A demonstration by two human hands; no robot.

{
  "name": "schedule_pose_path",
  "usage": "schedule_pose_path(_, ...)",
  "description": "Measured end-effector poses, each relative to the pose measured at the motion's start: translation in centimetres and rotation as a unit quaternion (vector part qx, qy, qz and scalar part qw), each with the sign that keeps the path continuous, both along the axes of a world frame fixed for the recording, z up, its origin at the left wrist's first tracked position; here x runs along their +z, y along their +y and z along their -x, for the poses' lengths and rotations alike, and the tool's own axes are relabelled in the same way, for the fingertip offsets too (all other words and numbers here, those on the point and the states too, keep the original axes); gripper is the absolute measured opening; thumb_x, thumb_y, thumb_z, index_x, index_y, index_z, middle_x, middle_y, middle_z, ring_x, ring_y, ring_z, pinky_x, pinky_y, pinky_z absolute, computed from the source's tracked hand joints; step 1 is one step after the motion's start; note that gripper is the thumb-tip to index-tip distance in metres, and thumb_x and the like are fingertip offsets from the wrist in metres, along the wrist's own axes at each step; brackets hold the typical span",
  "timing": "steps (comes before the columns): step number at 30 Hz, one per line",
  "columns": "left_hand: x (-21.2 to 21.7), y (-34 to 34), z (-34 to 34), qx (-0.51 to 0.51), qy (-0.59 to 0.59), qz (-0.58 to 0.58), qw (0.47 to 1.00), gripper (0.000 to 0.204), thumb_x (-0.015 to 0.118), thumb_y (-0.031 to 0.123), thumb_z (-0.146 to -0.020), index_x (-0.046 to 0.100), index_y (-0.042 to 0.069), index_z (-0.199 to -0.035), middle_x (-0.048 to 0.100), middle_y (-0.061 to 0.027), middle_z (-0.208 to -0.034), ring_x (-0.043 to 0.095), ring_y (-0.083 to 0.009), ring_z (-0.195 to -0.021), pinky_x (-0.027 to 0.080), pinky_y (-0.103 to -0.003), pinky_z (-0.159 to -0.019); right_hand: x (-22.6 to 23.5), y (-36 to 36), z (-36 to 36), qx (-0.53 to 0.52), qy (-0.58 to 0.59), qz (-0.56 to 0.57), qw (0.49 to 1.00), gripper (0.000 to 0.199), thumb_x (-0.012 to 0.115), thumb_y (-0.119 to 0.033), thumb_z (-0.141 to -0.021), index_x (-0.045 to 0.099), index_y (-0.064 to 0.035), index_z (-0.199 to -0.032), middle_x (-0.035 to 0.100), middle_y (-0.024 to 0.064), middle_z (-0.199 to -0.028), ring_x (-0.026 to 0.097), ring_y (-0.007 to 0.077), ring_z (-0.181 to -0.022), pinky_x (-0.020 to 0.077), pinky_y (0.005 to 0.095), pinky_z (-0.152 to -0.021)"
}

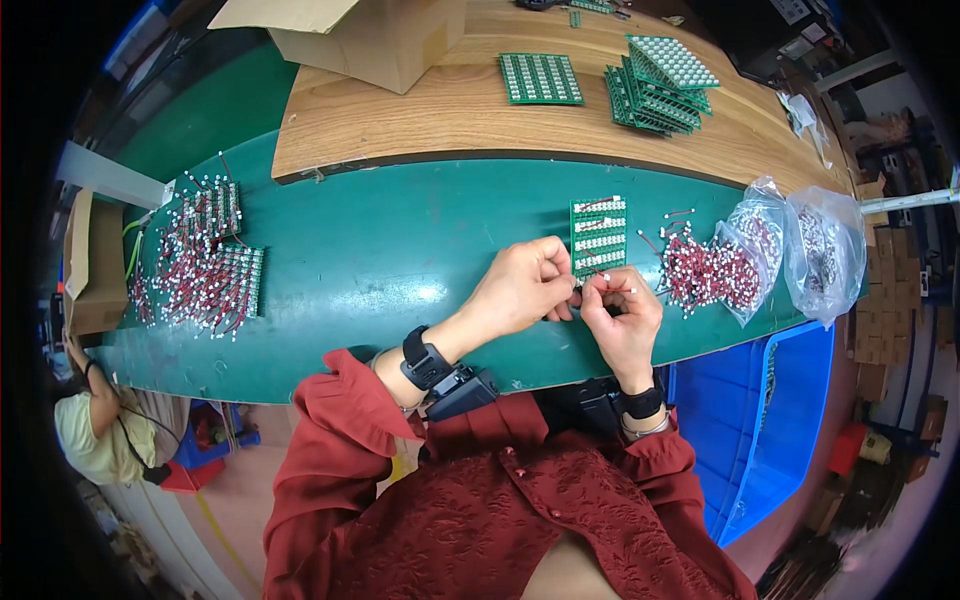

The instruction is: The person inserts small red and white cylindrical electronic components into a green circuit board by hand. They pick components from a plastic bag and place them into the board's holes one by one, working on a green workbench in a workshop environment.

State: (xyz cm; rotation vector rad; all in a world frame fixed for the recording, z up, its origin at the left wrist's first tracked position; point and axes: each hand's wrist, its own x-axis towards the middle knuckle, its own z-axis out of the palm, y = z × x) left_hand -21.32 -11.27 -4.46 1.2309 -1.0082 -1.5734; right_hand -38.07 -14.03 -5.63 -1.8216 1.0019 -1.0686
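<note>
Head view: left hand (528, 285)'s thumb and fingertips pressed together, anything between them hidden; right hand (625, 322) pinching a red wire (621, 290); both at the near end of a green board (600, 238), flat on the table (400, 230).

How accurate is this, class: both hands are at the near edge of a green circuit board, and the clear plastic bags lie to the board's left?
One part is wrong: the head view shows the clear plastic bags to the right of the green circuit board. The left hand and right hand are at its near edge.
</note>
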Motion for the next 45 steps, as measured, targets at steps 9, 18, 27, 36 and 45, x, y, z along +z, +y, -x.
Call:
schedule_pose_path(9, -0.5, 0.0, 0.0, 0.007, 0.002, 0.01, 1.0, 0.006, 0.055, 0.001, -0.088, 0.049, 0.001, -0.086, 0.064, -0.0091, -0.07, 0.065, -0.0142, -0.063, 0.052, -0.026, -0.053, 2.2, -0.2, -0.3, 0.048, 0.151, 0.134, 0.978, 0.015, 0.066, 0.002, -0.076, 0.057, -0.0016, -0.087, 0.058, 0.0104, -0.081, 0.063, 0.0223, -0.063, 0.0516, 0.0305, -0.053)
schedule_pose_path(18, -0.8, 0.0, 0.2, 0.031, 0.021, 0.006, 0.999, 0.007, 0.053, -0.004, -0.086, 0.049, 0.0, -0.083, 0.064, -0.0078, -0.07, 0.064, -0.0133, -0.063, 0.053, -0.026, -0.053, 2.9, 1.5, -2.1, 0.012, 0.33, 0.248, 0.911, 0.009, 0.057, 0.001, -0.082, 0.053, 0.0004, -0.089, 0.051, 0.0121, -0.081, 0.058, 0.0298, -0.068, 0.0477, 0.0392, -0.054)
schedule_pose_path(27, 0.4, -0.2, -0.5, -0.019, 0.022, -0.065, 0.997, 0.003, 0.051, -0.002, -0.086, 0.051, -0.002, -0.082, 0.065, -0.0138, -0.07, 0.066, -0.0182, -0.059, 0.055, -0.029, -0.05, 3.2, -0.1, 0.3, 0.077, 0.185, 0.089, 0.976, 0.013, 0.068, 0.0, -0.076, 0.06, -0.0032, -0.085, 0.058, 0.0083, -0.079, 0.062, 0.0201, -0.065, 0.0492, 0.0302, -0.055)
schedule_pose_path(36, 1.7, -0.1, -0.7, -0.154, -0.093, -0.11, 0.978, 0.017, 0.054, 0.011, -0.09, 0.054, 0.0, -0.078, 0.065, -0.0118, -0.065, 0.064, -0.0162, -0.051, 0.05, -0.025, -0.044, 4.4, -7.2, 3.9, -0.026, 0.392, 0.195, 0.899, 0.018, 0.065, -0.013, -0.078, 0.062, -0.0053, -0.094, 0.059, 0.012, -0.089, 0.063, 0.0303, -0.078, 0.0517, 0.0402, -0.065)
schedule_pose_path(45, 1.9, -0.4, -2.2, -0.092, -0.147, -0.06, 0.983, 0.028, 0.06, 0.023, -0.091, 0.057, 0.004, -0.07, 0.057, -0.0017, -0.054, 0.044, -0.0056, -0.04, 0.033, -0.021, -0.037, 2.9, -9.3, 3.3, 0.001, 0.414, 0.172, 0.894, 0.01, 0.058, -0.011, -0.08, 0.057, -0.0005, -0.08, 0.06, 0.0186, -0.081, 0.064, 0.0366, -0.071, 0.0525, 0.046, -0.061)
